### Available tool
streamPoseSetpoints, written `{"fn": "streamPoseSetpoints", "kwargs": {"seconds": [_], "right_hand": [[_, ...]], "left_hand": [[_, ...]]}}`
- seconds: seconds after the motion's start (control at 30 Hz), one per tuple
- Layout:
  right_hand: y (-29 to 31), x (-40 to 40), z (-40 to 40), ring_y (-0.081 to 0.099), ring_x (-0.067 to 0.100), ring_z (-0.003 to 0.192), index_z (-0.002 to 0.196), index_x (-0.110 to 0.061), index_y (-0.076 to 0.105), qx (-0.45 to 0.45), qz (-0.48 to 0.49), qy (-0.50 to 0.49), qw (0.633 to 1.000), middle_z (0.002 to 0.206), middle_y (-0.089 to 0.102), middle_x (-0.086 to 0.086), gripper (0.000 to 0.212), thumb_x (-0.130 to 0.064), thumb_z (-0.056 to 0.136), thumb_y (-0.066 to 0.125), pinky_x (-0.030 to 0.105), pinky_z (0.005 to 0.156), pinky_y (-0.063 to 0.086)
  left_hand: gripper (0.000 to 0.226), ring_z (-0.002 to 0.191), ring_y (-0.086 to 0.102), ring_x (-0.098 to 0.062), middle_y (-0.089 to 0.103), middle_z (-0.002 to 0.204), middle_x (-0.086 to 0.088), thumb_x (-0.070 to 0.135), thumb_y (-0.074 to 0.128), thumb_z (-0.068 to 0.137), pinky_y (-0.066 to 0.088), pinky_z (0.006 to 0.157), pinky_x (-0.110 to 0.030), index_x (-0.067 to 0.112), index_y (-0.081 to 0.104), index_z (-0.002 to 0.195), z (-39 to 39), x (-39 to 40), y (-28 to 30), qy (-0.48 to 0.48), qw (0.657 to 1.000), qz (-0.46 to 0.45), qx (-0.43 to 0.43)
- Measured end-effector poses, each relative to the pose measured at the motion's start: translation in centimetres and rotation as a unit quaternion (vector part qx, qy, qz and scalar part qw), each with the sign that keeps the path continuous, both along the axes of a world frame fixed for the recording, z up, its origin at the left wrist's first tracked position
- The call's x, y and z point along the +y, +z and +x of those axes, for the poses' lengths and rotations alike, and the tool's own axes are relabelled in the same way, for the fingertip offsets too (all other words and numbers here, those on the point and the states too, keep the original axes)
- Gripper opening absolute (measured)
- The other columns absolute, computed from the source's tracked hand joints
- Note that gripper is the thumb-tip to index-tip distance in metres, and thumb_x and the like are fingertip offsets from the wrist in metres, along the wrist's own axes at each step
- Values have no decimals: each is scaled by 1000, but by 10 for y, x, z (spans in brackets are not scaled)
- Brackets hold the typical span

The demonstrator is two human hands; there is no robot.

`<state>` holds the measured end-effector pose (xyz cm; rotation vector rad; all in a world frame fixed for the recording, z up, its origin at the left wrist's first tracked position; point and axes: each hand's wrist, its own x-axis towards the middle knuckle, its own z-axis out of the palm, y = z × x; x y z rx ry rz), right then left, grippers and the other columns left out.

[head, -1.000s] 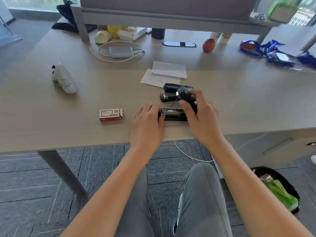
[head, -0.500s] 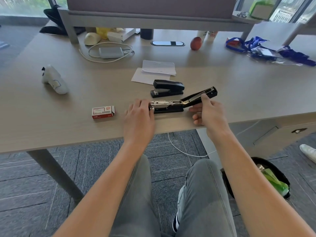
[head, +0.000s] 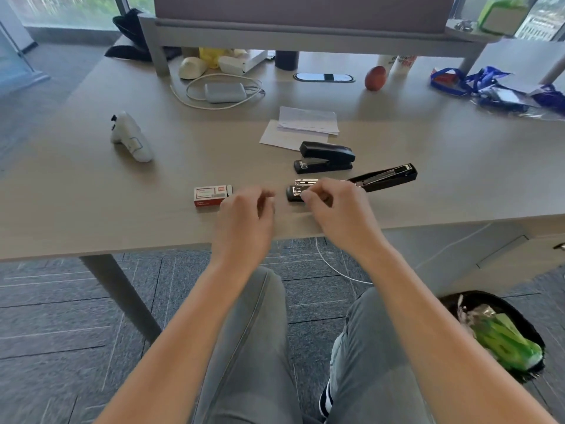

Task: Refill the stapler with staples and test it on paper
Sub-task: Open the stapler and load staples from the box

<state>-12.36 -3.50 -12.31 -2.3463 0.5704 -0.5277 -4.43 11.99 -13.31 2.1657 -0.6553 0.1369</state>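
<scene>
A black stapler [head: 385,178] lies opened flat near the desk's front edge, its lid swung out to the right and its metal magazine exposed. My right hand [head: 334,208] covers the stapler's middle, with fingertips pinched at its front end. My left hand [head: 248,209] hovers blurred between the stapler and a red-and-white staple box [head: 211,195], fingers loosely curled and holding nothing. Folded sheets of paper [head: 305,123] lie farther back on the desk.
A second black stapler [head: 325,157] sits closed just behind the open one. A white controller [head: 131,139] lies at left; a charger with a coiled cable [head: 224,91], a red fruit [head: 375,78] and blue lanyards [head: 477,84] at the back. A bin [head: 501,335] stands below right.
The stapler's lid was swung fully open to the right. My right hand let go of the lid and came to the stapler's front end. My left hand left the stapler and shifted left.
</scene>
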Motion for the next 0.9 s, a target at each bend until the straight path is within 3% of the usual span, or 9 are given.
{"fn": "streamPoseSetpoints", "kwargs": {"seconds": [0.1,0.23,0.37,0.5,0.67,0.8,0.9], "right_hand": [[-1,22,20,66,11,81,100,-23,75,18,-31,57,998,87,72,-9,18,-38,96,66,41,79,57],[-2,47,47,59,2,75,120,-25,70,39,-72,106,991,102,72,-12,29,-38,94,68,35,80,55],[-2,59,70,63,13,89,131,-23,66,53,-108,133,984,116,67,-7,43,-40,92,70,32,79,49],[-2,60,86,67,21,94,137,-22,64,75,-116,166,976,125,63,-4,53,-41,89,72,32,80,47],[-2,57,94,55,12,84,131,-22,68,82,-101,189,973,111,57,-9,43,-36,90,73,28,74,37],[-3,52,93,50,9,82,129,-18,70,70,-90,209,971,104,52,-10,38,-27,92,73,24,76,33],[-3,47,88,48,5,85,131,-17,67,66,-92,219,969,109,59,-11,39,-21,93,73,22,79,34]], "left_hand": [[17,86,67,-23,75,90,-1,26,62,96,53,77,-37,16,75,98,9,26,6,47,999,-7,-8],[12,83,64,-21,70,88,2,30,65,94,50,75,-35,20,72,96,28,57,3,124,992,-10,-20],[21,100,58,-29,67,99,-2,31,64,93,49,87,-42,19,69,109,49,70,-5,175,984,13,-18],[28,102,63,-30,72,99,-3,35,63,91,48,92,-46,19,70,113,61,65,-6,172,984,33,9],[23,100,66,-23,61,78,13,36,66,90,44,96,-40,26,71,110,66,54,-1,164,984,32,58],[14,101,65,-20,68,83,10,34,64,92,35,90,-35,30,73,103,66,52,-3,163,984,37,56],[12,97,64,-19,62,79,14,31,65,93,35,91,-35,32,74,101,66,54,-3,153,986,32,58]]}}
